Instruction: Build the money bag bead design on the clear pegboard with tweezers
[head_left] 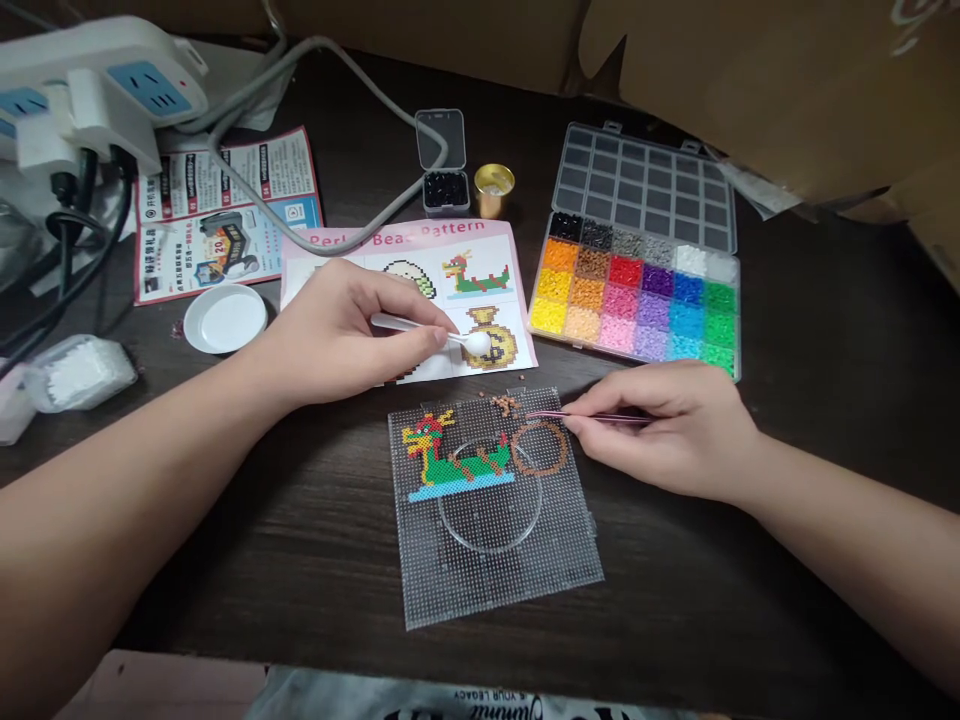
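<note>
- Hand, left: back upward, forearm in from lower left; thumb and fingers pinch 1 white spoon, bowl above the money-bag drawing on the pattern sheet.
- Hand, right: fingers curled, gripping 1 pair of pink tweezers, tips near loose brown beads.
- Pegboard, clear, 1: on tabletop, between the forearms; upper half bears 1 dragon-boat bead design and, just right, 1 brown bead ring.
- Bead case, 1: lid open, beyond right hand.
- Writing: pattern sheet, "Perler Bead Pattern", title partly crossed by gray cable; leaflet, Chinese text, "20"; printed cloth, "IS YOUR LEGACY", inverted.
</note>
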